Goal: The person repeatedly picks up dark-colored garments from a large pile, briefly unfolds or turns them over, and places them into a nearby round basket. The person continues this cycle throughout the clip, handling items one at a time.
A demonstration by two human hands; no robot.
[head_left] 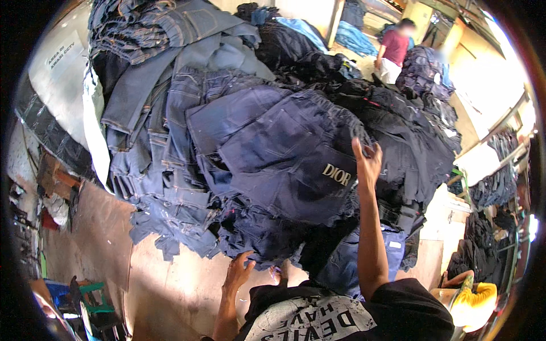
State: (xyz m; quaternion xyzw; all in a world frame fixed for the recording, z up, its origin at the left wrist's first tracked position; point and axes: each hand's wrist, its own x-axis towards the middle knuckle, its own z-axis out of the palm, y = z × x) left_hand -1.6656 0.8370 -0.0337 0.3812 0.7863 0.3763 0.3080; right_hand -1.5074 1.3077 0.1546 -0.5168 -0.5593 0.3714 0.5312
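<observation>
A pair of dark navy denim shorts [278, 165] lies spread on top of a big heap in front of me, its gathered waistband toward the upper right and pale printed lettering on one leg. My right hand [368, 162] is reached out at the shorts' right edge, fingers apart and slightly bent; whether it touches the cloth I cannot tell. Lower down, my left hand [238, 273] hovers near the bottom of the heap, open, with nothing in it. More dark shorts [259, 230] bunch beneath the spread pair.
Stacked blue-grey jeans [142, 136] fill the left of the heap; black garments [404, 148] cover its right. A person in a dark red shirt [394, 48] stands at the far right. Another in yellow [473, 307] is at the lower right. A green stool [94, 298] stands lower left.
</observation>
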